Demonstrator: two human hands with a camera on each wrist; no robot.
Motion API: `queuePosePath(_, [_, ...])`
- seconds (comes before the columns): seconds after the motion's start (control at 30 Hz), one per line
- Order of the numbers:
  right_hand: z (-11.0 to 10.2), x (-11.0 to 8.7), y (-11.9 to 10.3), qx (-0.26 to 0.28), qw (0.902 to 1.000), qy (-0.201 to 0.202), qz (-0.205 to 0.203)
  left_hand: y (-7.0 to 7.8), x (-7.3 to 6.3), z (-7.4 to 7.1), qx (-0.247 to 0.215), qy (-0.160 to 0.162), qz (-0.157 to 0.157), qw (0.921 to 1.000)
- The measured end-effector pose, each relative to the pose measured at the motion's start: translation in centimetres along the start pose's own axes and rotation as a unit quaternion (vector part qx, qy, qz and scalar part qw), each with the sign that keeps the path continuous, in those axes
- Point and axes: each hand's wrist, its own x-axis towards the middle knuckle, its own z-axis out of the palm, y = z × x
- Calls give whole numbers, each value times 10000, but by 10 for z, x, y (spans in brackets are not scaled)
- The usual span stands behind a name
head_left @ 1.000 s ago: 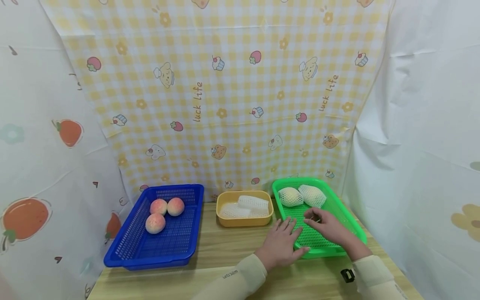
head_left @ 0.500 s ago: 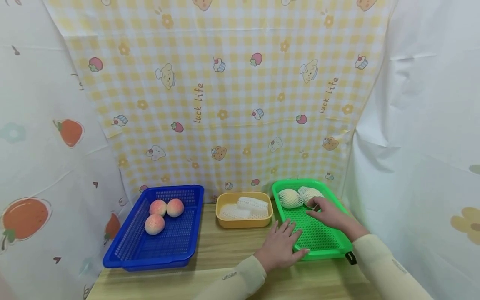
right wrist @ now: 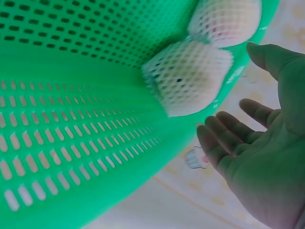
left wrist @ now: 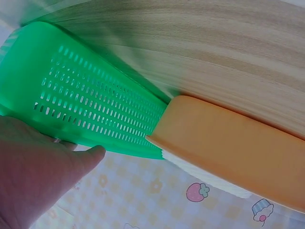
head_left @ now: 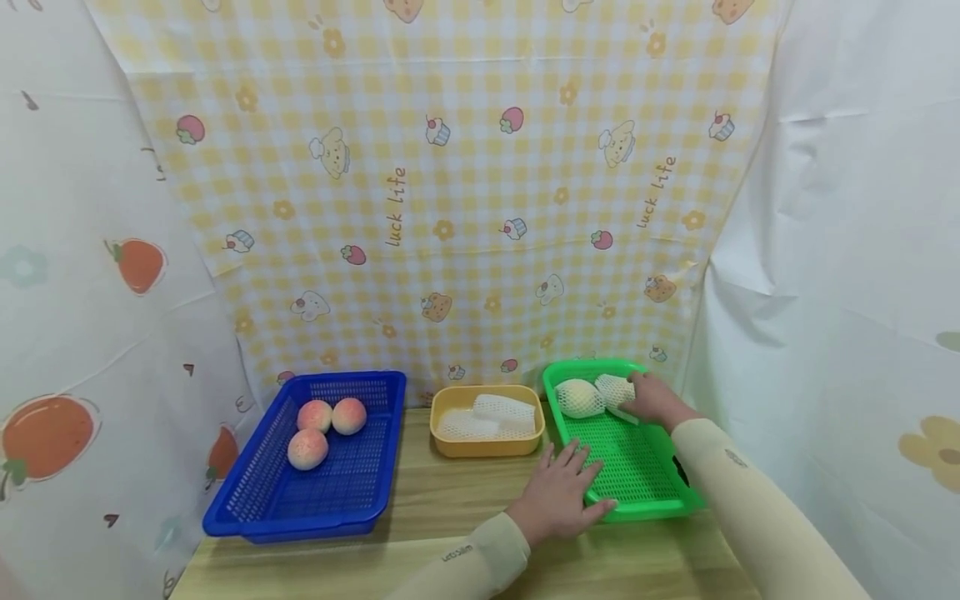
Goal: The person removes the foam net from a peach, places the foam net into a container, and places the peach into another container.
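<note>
My left hand rests with spread fingers on the left rim of the green basket. In the left wrist view its thumb lies along that basket's edge. My right hand is at the basket's back right, beside a peach in a white foam net. Seen from the right wrist, the fingers and thumb are loosely bent and apart from the netted peach, just past the rim. A second netted peach lies to its left, touching it or nearly so.
A yellow tray with several white foam nets stands left of the green basket. Farther left, a blue basket holds 3 bare peaches. A patterned cloth hangs behind the wooden table.
My right hand has moved from above the middle of the green basket back and right to the right-hand netted peach. The left hand stays on the rim.
</note>
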Motion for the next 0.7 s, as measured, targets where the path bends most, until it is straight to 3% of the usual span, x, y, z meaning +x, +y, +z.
queuePosePath(0.37, [20,31,3,-904,9956,73,230,0,-9,-3,-285,68,64,9996])
queuePosePath(0.7, [40,50,20,-746,9964,131,377,-2,-2,-4,-182,-32,132,9997])
